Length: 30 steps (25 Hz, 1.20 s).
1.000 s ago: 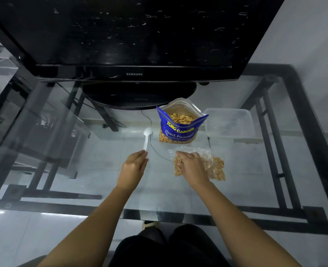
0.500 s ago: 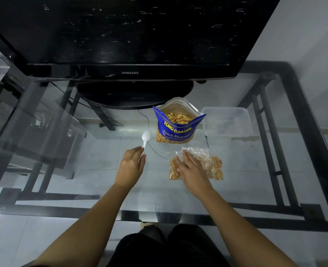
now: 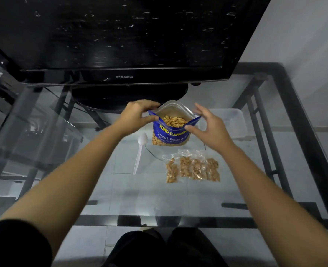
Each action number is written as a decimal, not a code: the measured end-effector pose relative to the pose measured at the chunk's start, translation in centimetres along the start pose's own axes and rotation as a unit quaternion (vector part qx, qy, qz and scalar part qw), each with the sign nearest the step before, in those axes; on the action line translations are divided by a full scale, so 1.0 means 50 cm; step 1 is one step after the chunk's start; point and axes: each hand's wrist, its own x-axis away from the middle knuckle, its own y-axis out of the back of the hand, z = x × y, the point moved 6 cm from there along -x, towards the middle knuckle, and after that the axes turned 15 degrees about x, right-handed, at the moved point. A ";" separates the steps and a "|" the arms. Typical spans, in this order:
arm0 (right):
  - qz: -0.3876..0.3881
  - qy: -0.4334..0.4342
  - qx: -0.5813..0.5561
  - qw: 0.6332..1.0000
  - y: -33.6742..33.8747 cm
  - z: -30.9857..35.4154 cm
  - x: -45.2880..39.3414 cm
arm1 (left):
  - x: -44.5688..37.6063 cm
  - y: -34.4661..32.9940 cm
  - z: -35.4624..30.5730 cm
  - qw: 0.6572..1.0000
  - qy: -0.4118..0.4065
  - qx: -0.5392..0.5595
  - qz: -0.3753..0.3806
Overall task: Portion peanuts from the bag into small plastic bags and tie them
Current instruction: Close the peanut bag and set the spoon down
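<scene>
Peanut bag (image 3: 171,132): stands upright and open near the far edge of the glass table (image 3: 120,199), just in front of the television (image 3: 120,45) base; peanuts show through its mouth.
Your left hand (image 3: 138,114): fingers and thumb pinch the bag's left rim.
Your right hand (image 3: 207,122): fingers spread and apart at the right rim, thumb touching the front panel; not yet gripping.
Filled small bags (image 3: 193,168): a row of peanut portions lying flat, toward the near edge from the big bag; whether they are tied, you cannot tell.
Spoon (image 3: 140,153): white plastic, lying on the table left of the bag.
Clear container (image 3: 234,122): at the right, behind your right hand.
Risk: you hold one side only; a pull from it could probably tip the full, open bag and spill peanuts across the glass.
Risk: a dragged forearm may scatter the portions.
</scene>
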 end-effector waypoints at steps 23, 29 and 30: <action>0.093 0.076 0.220 0.968 -0.018 -0.017 -0.088 | -0.032 -0.034 0.033 0.976 -0.032 -0.185 0.114; 0.079 0.086 0.225 0.967 -0.013 -0.014 -0.082 | -0.046 -0.067 0.011 0.973 -0.014 -0.199 0.118; 0.079 0.090 0.227 0.966 -0.013 -0.013 -0.081 | -0.046 -0.075 0.009 0.974 -0.021 -0.192 0.118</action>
